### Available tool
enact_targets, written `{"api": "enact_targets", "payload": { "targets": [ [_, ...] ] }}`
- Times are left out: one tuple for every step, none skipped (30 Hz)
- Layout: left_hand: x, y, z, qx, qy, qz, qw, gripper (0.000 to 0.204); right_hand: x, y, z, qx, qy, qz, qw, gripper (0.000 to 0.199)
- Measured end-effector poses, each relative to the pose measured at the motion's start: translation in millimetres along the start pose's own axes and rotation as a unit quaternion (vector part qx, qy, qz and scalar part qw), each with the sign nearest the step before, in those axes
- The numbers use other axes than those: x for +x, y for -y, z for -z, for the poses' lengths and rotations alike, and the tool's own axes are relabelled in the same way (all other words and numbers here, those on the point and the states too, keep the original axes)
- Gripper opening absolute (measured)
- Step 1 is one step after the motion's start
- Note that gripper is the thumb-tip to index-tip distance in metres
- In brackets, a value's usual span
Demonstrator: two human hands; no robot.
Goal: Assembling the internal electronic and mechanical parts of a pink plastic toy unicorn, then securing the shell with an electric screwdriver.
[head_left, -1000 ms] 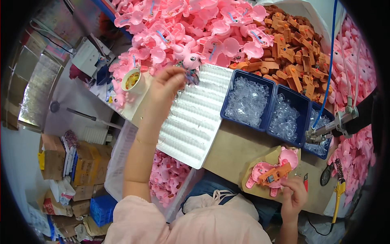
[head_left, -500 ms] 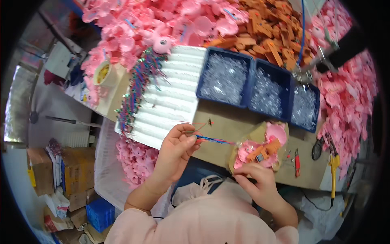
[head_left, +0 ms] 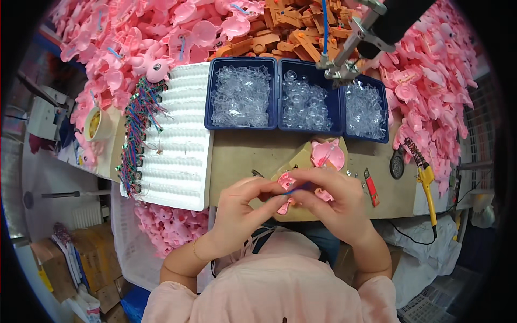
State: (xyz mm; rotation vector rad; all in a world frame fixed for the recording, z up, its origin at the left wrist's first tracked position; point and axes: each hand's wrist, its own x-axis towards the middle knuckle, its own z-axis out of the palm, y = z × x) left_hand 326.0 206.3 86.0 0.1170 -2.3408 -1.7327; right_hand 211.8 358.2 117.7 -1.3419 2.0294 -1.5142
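My left hand and my right hand meet above the near edge of the table, fingertips pinched. Between them runs a short bundle of thin wires, with blue showing most. A thin red wire trails leftward over my left fingers. Just under and behind the hands is a tan holder with a pink plastic animal-shaped shell in it; its round, eared part is uncovered. My fingers hide much of the rest of the shell and whatever lies in it.
A white ribbed tray carries bundled coloured wires along its left side. Blue bins hold clear plastic pieces. Pink shells and orange parts are heaped behind. At right lie a red cutter and a yellow soldering iron.
My right hand has risen from beside the holder to meet my left hand at the wires. The left hand has come lower. The whole view has shifted, and the orange part in the shell is now hidden.
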Motion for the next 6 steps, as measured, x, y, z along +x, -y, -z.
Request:
{"api": "enact_targets", "payload": {
  "targets": [
    [1,0,-3,-0.119,-0.036,0.082,0.989,0.017,1,7,4,-0.058,0.003,0.01,0.998,0.022],
    [1,1,-6,-0.238,-0.07,0.161,0.955,0.012,-1,10,5,-0.115,0.007,0.019,0.993,0.022],
    [1,3,-7,-0.237,-0.075,0.159,0.956,0.012,-6,11,7,-0.115,0.009,0.024,0.993,0.022],
    [1,4,-8,-0.279,-0.08,0.164,0.943,0.014,-18,12,11,-0.164,-0.029,0.072,0.983,0.023],
    [1,5,-10,-0.321,-0.084,0.171,0.928,0.016,-31,15,14,-0.211,-0.067,0.117,0.968,0.023],
    [3,5,-11,-0.336,-0.085,0.181,0.921,0.014,-31,12,15,-0.21,-0.065,0.119,0.968,0.023]
  ]
}}
